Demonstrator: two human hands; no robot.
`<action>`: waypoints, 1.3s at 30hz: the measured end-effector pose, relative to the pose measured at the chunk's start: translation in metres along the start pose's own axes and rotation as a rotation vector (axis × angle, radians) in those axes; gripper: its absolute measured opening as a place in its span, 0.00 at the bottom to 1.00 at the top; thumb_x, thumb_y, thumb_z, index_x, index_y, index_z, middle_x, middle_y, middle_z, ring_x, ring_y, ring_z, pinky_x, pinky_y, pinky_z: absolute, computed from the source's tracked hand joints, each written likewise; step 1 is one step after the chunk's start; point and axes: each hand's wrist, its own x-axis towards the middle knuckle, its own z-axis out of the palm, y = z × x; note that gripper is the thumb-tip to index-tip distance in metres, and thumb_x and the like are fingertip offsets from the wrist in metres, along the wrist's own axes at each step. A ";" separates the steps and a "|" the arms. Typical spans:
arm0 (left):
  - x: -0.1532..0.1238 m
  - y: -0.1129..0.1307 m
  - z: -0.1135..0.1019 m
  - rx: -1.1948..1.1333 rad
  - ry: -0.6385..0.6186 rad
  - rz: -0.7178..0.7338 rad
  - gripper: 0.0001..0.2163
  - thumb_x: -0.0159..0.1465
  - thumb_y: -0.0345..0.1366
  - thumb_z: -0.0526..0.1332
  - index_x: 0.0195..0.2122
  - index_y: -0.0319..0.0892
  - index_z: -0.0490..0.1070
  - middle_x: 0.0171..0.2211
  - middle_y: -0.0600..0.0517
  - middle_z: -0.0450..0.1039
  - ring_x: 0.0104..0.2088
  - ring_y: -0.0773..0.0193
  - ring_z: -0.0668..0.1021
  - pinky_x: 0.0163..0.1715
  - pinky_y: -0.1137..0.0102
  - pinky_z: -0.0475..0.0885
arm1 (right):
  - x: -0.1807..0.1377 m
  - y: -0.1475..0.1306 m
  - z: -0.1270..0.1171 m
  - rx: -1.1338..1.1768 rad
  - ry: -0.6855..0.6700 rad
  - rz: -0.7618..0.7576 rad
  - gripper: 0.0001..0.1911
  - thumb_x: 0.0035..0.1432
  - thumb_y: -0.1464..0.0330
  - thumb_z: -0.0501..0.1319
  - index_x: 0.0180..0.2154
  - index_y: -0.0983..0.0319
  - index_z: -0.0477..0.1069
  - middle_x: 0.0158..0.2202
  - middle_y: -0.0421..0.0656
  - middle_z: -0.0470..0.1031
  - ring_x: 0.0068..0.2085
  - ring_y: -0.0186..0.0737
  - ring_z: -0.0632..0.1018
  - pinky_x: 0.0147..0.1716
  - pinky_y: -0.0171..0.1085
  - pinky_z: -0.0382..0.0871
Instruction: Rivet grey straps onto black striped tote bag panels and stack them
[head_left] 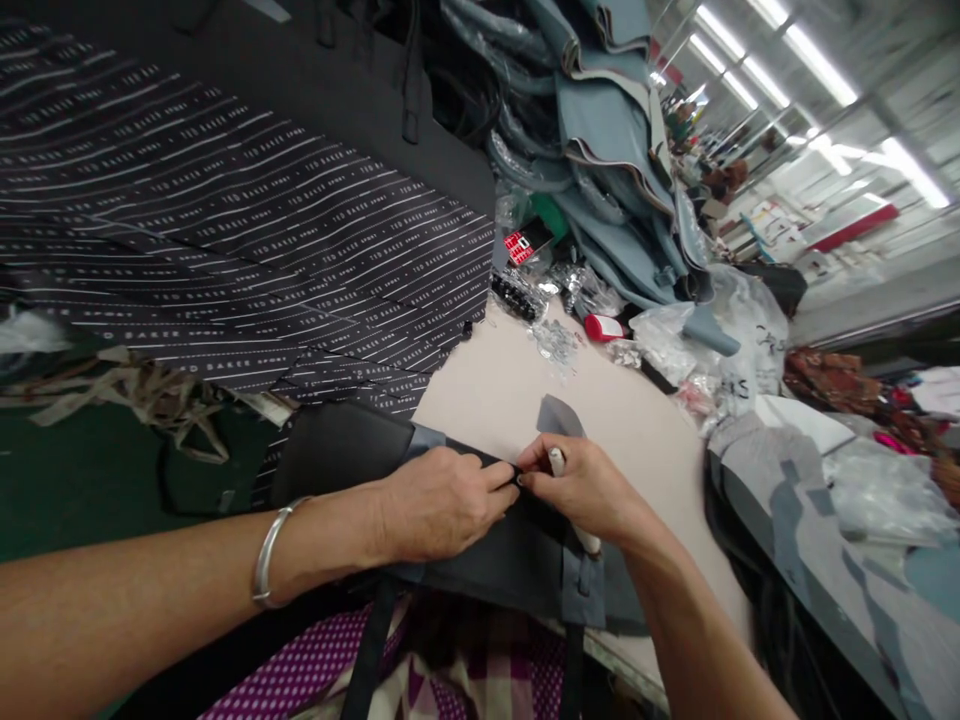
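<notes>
1. We have the dark bag [487, 575] lying across the near edge of the pale table [495, 370], close to the body, probably so both hands reach its upper edge easily.
2. Our left hand [442, 505] pinches that edge, fingers narrow, seemingly steadying it.
3. Our right hand [589, 490] meets it there, thumb and finger close together; we cannot tell what tiny part lies between. A white pen-like tool [589, 543] sits tucked in its grip, perhaps for ready use.
4. The bag looks smooth, nearly black, with a blue-grey tab [585, 592] at right and straps hanging nearer us.
5. Beyond lie striped lining [337, 250], far left, and piled blue-grey pieces [615, 130], far right.
</notes>
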 end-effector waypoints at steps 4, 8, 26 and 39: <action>-0.001 -0.001 0.003 0.001 0.002 0.016 0.12 0.69 0.35 0.53 0.52 0.41 0.69 0.44 0.50 0.75 0.29 0.59 0.77 0.21 0.62 0.68 | 0.002 -0.002 0.004 -0.083 0.013 0.005 0.07 0.46 0.72 0.58 0.28 0.61 0.75 0.23 0.36 0.74 0.26 0.33 0.70 0.26 0.32 0.60; -0.001 -0.002 0.004 0.004 0.014 0.011 0.12 0.69 0.35 0.53 0.52 0.42 0.69 0.44 0.50 0.75 0.28 0.60 0.76 0.20 0.62 0.67 | 0.003 -0.004 0.007 -0.157 0.043 0.053 0.08 0.46 0.75 0.58 0.28 0.61 0.75 0.24 0.37 0.75 0.27 0.34 0.71 0.28 0.33 0.60; -0.001 0.001 0.003 0.014 0.031 0.003 0.09 0.69 0.34 0.54 0.47 0.43 0.68 0.42 0.51 0.75 0.28 0.60 0.76 0.20 0.63 0.65 | 0.000 0.012 0.021 -0.028 0.156 0.122 0.05 0.46 0.71 0.58 0.27 0.60 0.72 0.23 0.37 0.72 0.28 0.37 0.71 0.28 0.35 0.61; 0.001 0.000 0.005 0.043 0.030 0.004 0.15 0.70 0.37 0.52 0.55 0.42 0.67 0.53 0.51 0.73 0.27 0.62 0.76 0.21 0.62 0.67 | -0.050 -0.001 -0.010 0.591 0.539 -0.037 0.16 0.58 0.56 0.64 0.40 0.61 0.77 0.24 0.39 0.73 0.23 0.33 0.70 0.24 0.35 0.64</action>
